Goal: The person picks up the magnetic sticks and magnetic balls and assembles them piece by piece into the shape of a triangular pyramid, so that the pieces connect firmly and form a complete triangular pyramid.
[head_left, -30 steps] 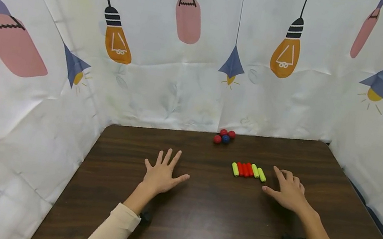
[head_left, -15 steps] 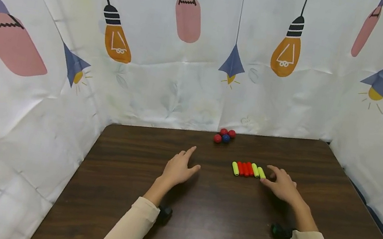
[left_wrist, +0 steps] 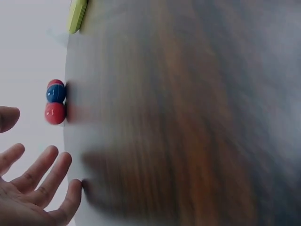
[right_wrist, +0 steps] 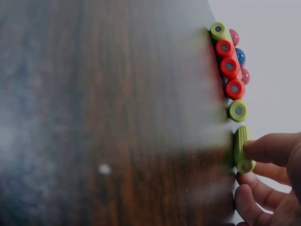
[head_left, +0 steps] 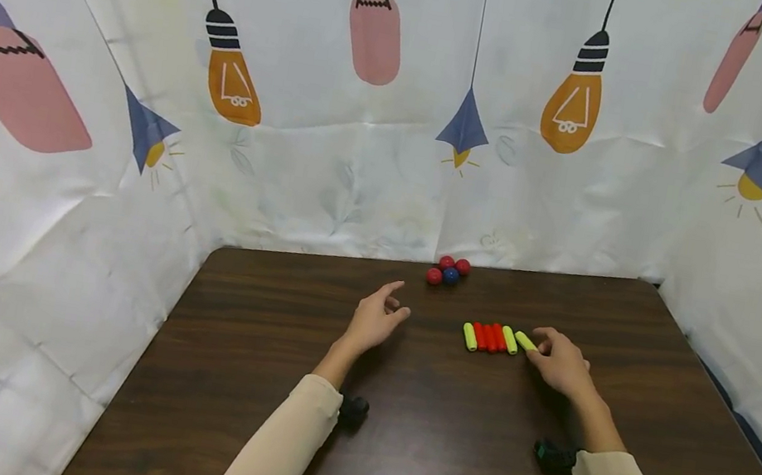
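My right hand (head_left: 562, 365) pinches a yellow-green rod (head_left: 525, 341) at the right end of a row. In the right wrist view the thumb lies on that ribbed rod (right_wrist: 241, 141), with the fingers beside its near end. The row's other rods lie side by side: a yellow-green rod (head_left: 510, 341), several red rods (head_left: 489, 337) and another yellow-green rod (head_left: 469, 336). Grey discs show in their ends in the right wrist view. My left hand (head_left: 373, 320) hovers over the table left of the row, holding nothing, its fingers loosely bent and spread in the left wrist view.
Red balls (head_left: 434, 277) and a blue ball (head_left: 450, 275) sit clustered at the back edge of the dark wooden table (head_left: 273, 337). A white cloth (head_left: 360, 183) printed with lamps hangs behind and at both sides. A dark camera sits on each wrist.
My left hand has moved right and forward, its fingers less spread. The right hand has come left to the end rod and pinched it; that rod has turned and its near end swung right.
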Action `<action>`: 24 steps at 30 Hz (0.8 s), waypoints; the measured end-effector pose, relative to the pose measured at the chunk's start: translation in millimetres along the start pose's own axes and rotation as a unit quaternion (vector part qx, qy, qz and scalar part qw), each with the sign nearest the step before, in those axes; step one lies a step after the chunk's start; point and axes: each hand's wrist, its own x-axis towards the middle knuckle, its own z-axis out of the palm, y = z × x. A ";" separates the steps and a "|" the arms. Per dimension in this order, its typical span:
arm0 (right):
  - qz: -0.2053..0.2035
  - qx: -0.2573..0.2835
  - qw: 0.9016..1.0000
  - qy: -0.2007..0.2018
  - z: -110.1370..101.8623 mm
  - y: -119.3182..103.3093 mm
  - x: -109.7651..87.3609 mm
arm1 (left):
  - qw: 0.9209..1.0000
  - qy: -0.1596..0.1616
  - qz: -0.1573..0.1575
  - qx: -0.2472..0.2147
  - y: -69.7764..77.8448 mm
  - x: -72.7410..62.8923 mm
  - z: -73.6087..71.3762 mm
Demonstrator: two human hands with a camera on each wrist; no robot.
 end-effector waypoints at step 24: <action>0.004 0.004 1.000 0.026 -4.3 10.2 4.3 | 0.998 0.018 -0.053 -0.031 7.4 72.6 28.7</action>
